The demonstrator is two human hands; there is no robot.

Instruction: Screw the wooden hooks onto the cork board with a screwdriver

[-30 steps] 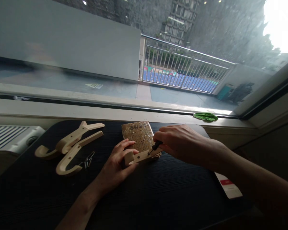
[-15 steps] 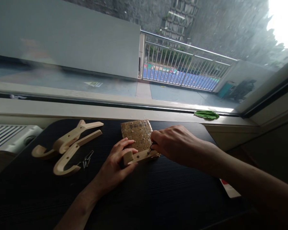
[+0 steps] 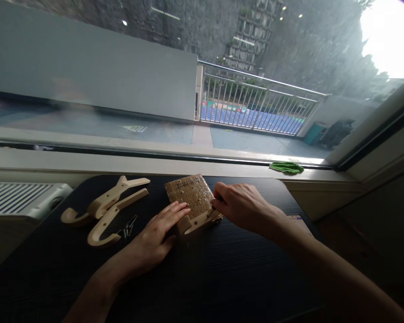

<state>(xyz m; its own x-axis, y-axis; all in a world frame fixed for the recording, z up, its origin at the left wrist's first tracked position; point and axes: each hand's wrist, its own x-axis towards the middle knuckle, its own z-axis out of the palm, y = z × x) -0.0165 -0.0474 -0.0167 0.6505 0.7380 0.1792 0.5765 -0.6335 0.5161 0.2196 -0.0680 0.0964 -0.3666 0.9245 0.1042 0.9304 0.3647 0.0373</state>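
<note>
A flat cardboard pad (image 3: pixel 190 194), wrapped in clear tape and dotted with holes, lies on the black table. A pale wooden hook piece (image 3: pixel 195 223) with dark holes rests along its near edge. My left hand (image 3: pixel 161 229) lies with fingers stretched out onto the pad's left side, beside the hook's curled end. My right hand (image 3: pixel 239 204) is closed round a thin-shafted screwdriver (image 3: pixel 211 211); its handle is mostly hidden. The shaft's tip meets the wood near its right end. To the left are more wooden hook pieces (image 3: pixel 102 220) and several metal screws (image 3: pixel 128 226).
A white radiator (image 3: pixel 28 197) stands left of the black table (image 3: pixel 222 273). Behind runs the windowsill (image 3: pixel 154 168), with a green cloth (image 3: pixel 286 168) on it. A phone-like screen (image 3: pixel 299 220) lies partly under my right forearm.
My left hand has let go of the hook's curled end and lies flatter, a little to the left. The pad has turned slightly. My right hand stays at the wood with the screwdriver. The view has shifted.
</note>
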